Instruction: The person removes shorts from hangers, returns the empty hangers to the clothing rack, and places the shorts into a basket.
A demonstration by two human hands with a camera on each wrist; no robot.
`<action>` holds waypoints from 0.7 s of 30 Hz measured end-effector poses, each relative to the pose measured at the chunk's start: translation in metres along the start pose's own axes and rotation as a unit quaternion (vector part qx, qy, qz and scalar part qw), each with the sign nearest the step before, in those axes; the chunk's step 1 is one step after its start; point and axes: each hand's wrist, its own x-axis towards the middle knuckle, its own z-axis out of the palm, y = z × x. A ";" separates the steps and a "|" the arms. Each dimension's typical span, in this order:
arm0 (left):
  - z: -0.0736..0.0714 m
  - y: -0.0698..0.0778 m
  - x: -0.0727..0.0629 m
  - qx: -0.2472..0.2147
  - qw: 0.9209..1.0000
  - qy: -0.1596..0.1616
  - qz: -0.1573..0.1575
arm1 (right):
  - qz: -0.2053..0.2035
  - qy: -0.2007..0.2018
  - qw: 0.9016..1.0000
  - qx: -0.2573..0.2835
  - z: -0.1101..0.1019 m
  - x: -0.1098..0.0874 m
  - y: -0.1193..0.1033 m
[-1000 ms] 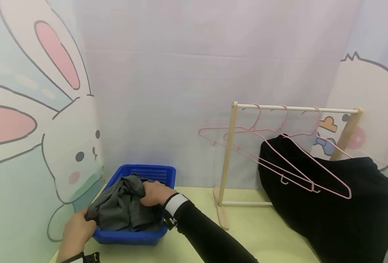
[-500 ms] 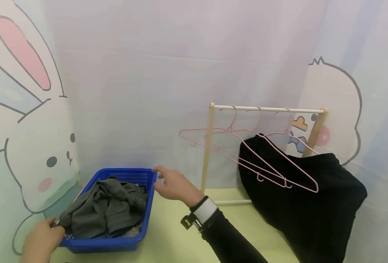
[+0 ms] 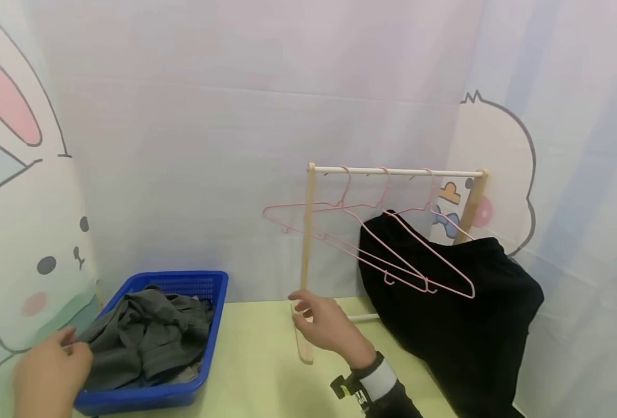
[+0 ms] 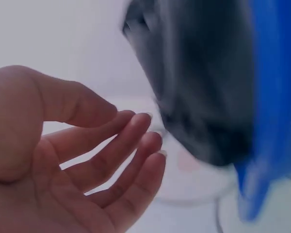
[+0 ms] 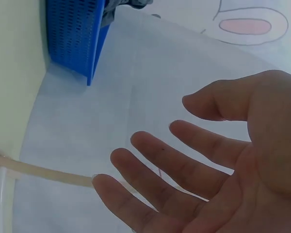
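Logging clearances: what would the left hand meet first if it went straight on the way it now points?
Probably the grey cloth, which lies ahead of the left hand in its wrist view, though depth is unclear and the basket could come first.

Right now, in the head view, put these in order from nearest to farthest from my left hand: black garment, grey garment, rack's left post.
From your left hand:
1. Grey garment: just to its right, in the blue basket.
2. Rack's left post: farther right, past the basket.
3. Black garment: farthest right, beyond that post.
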 end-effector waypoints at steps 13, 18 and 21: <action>0.044 0.074 -0.018 -0.052 0.994 -0.027 0.097 | 0.003 0.048 0.999 -0.002 -0.029 -0.037 0.026; 0.060 0.102 -0.027 -0.064 0.989 0.005 0.132 | 0.008 0.058 0.998 0.002 -0.039 -0.048 0.035; 0.073 0.118 -0.032 -0.074 0.985 0.027 0.152 | 0.010 0.065 0.998 0.003 -0.045 -0.053 0.038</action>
